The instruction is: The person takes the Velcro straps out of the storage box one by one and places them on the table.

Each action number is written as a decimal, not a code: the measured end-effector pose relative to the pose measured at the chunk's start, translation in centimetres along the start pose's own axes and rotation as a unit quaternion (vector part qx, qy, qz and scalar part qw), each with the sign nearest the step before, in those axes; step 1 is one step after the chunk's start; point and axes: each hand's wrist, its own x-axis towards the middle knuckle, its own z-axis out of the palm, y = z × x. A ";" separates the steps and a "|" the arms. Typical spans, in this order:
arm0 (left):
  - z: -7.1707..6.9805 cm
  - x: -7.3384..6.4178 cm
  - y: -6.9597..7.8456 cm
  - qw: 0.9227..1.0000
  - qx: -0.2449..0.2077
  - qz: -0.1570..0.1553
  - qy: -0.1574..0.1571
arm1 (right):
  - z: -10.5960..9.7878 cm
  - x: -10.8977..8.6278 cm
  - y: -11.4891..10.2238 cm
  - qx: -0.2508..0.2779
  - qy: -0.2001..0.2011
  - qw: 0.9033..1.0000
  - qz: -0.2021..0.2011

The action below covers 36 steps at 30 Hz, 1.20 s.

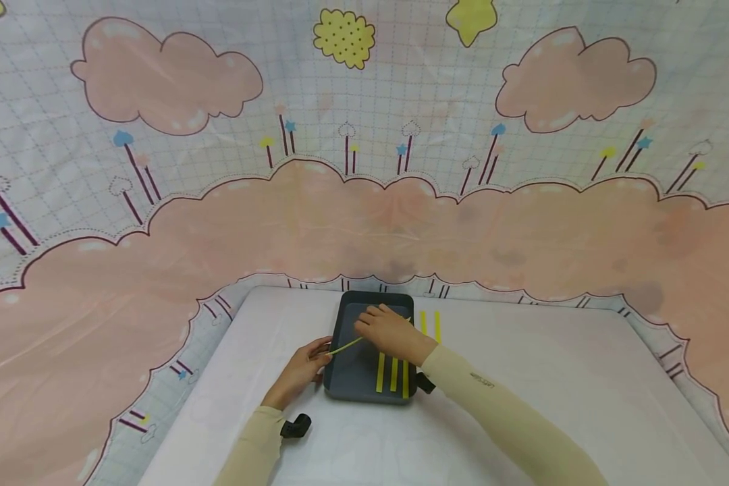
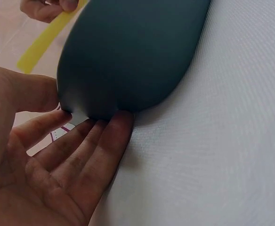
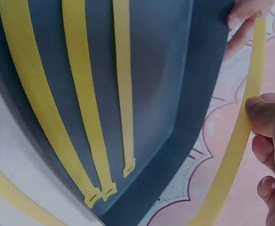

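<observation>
A dark grey rectangular tray [image 1: 352, 386] lies on the white table. My left hand [image 1: 300, 371] holds its left rim, with the thumb [image 2: 34, 92] at the edge and the fingers along the outer wall. Over the tray, my right hand [image 1: 395, 334] pinches a long yellow strip [image 3: 234, 141] between thumb and finger. That strip slants down toward my left hand. Inside the tray lie three more yellow strips [image 3: 83, 84], side by side along its right part; their ends show small slotted tabs in the right wrist view.
Two further yellow strips [image 1: 437, 325] lie on the white table [image 1: 559, 378], just right of the tray. A patterned cloth [image 1: 401, 229] with clouds hangs behind the table. Black wrist cameras [image 1: 296, 426] sit at both wrists.
</observation>
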 end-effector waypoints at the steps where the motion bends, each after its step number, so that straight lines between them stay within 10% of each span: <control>1: 0.0 0.0 0.0 1.000 0.000 0.000 0.001 | -0.2 -0.1 0.0 0.005 -0.001 1.000 0.003; 36: 0.0 -0.7 0.4 1.000 0.002 0.010 -0.003 | 0.2 -6.5 1.1 0.145 0.152 0.973 0.091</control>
